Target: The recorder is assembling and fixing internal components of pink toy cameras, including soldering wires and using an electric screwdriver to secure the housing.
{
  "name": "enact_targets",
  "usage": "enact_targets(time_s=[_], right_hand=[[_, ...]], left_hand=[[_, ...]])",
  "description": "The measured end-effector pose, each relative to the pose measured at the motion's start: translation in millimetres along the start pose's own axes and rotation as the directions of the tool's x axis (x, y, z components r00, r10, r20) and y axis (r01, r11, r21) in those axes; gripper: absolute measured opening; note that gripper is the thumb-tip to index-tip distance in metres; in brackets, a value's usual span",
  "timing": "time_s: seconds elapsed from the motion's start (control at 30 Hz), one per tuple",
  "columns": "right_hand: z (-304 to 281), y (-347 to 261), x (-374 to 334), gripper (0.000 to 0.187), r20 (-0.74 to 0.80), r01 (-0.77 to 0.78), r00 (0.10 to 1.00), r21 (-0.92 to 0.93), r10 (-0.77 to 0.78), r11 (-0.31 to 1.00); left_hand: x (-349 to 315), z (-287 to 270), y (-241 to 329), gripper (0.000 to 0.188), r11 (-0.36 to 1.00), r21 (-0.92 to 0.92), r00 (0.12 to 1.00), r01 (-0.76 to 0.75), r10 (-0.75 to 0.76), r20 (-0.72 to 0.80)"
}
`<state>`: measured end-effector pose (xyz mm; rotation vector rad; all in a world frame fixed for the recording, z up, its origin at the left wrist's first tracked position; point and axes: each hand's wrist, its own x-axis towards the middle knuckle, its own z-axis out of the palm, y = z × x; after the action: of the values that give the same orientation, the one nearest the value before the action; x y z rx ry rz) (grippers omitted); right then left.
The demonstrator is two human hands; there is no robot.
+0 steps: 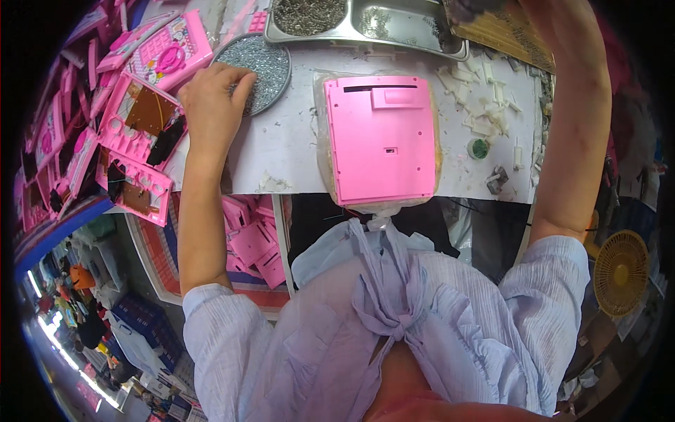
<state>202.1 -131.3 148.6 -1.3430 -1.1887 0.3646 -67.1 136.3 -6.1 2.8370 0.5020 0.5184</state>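
My left hand [214,98] is over the near left rim of a round tray [268,70] filled with small silvery screws. Its thumb and fingers are pinched together at the screws; whatever is between the fingertips is too small to make out. Face down in front of me lies a pink plastic casing [385,144], flat on a pad wrapped in clear plastic [437,141]. The casing has a long dark slot, a raised block and several screw holes. My right forearm [580,105] reaches up past the top edge, where the hand is out of sight.
A metal tray [408,29] with compartments of small metal parts stands at the back. White plastic bits [485,105] and a small green round container [478,148] lie on the right. Pink toy casings [140,116] pile up at left; more pink parts [253,243] sit below the table.
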Motion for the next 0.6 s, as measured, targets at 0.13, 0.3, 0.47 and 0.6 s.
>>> enact_targets(time_s=[0.13, 0.3, 0.47, 0.6], right_hand=[[21.8, -9.7, -23.2, 0.045, -0.009, -0.082, 0.996, 0.227, 0.086, 0.970], [56.6, -6.9, -82.0, 0.051, -0.131, -0.027, 0.987, 0.429, 0.092, 0.903], [92.6, -47.6, -116.3, 0.028, -0.077, -0.009, 0.995, 0.576, 0.065, 0.817], [90.1, -51.7, -122.7, 0.028, -0.026, 0.024, 1.000, 0.606, -0.011, 0.795]], left_hand=[[-2.0, -4.0, -4.5, 0.015, 0.999, -0.033, 0.992, -0.011, 0.007, -0.125], [-30.6, -10.8, 85.2, 0.011, 0.899, -0.334, 0.952, -0.283, 0.220, -0.214], [-71.5, -9.0, 151.9, 0.020, 0.754, -0.539, 0.927, -0.375, 0.292, -0.237], [-78.9, 2.0, 159.9, 0.022, 0.705, -0.593, 0.921, -0.389, 0.273, -0.279]])
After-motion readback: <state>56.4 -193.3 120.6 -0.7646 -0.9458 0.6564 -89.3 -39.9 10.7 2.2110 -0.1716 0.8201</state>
